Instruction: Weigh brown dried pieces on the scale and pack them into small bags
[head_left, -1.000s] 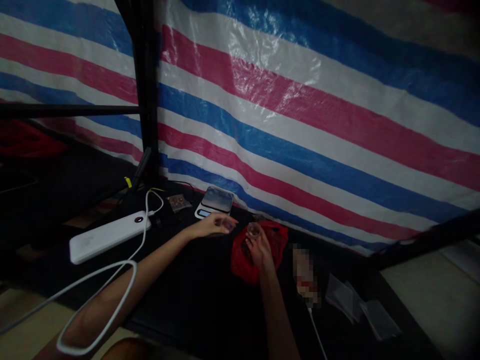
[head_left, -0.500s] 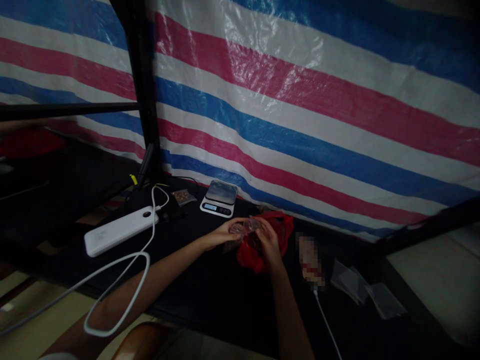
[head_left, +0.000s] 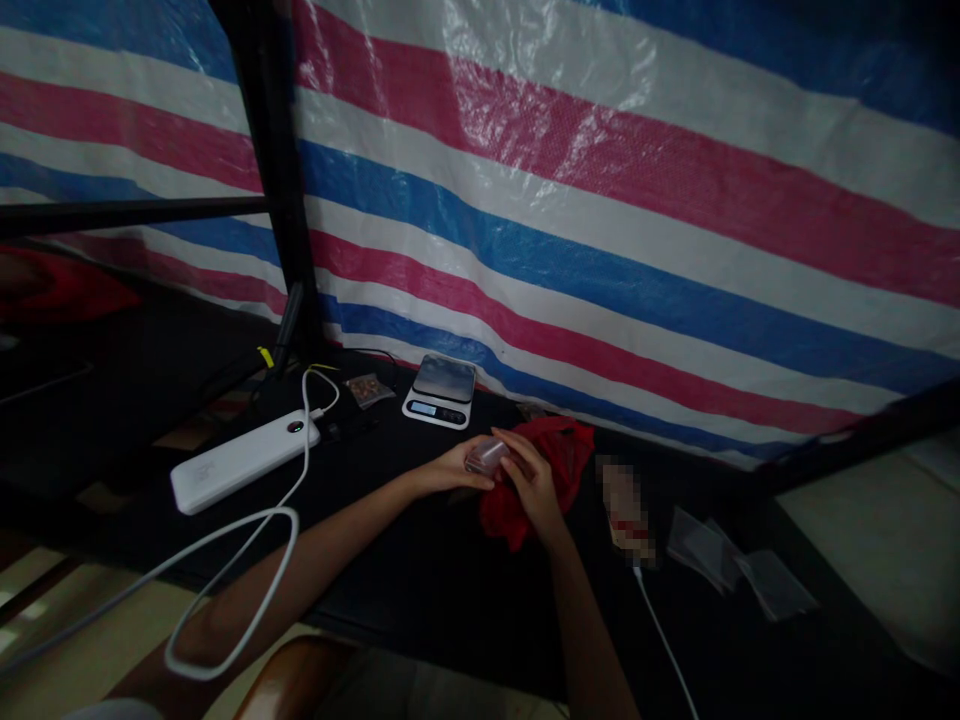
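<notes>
- The left hand (head_left: 448, 470) and right hand (head_left: 534, 482) are together, both clamped on a small clear plastic container (head_left: 486, 457) held between them above the black surface (head_left: 420, 610).
- A crumpled red plastic bag (head_left: 544, 490) lies under the right hand, at 3 o'clock from the container.
- A silver-topped digital kitchen scale (head_left: 442, 392) stands at 11 o'clock.
- A flat white power bank (head_left: 241, 462) lies at 9 o'clock.
- A blue, pink and white striped tarpaulin (head_left: 600, 250) hangs at 12 o'clock.

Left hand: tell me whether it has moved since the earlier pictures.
Yes. Against the digital kitchen scale, the left hand has moved down the view, away from the scale and toward the person.
</notes>
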